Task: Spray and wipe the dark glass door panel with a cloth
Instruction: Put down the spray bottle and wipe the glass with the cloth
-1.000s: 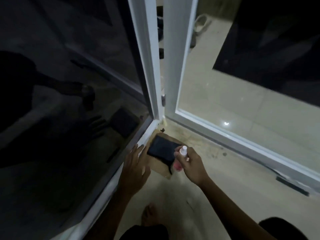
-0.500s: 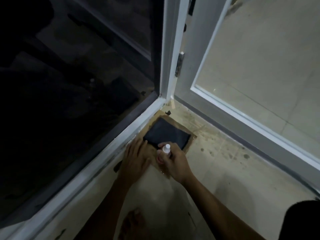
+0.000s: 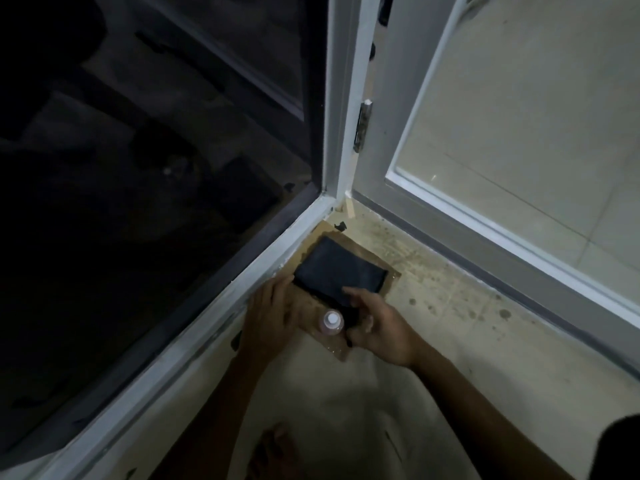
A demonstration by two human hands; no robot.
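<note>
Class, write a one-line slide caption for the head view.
Both hands, left and right, reach the dark cloth; spray bottle stands between them.

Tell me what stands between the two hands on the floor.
In the head view, a small pinkish bottle with a white cap stands on brown cardboard between the left hand and right hand.
</note>
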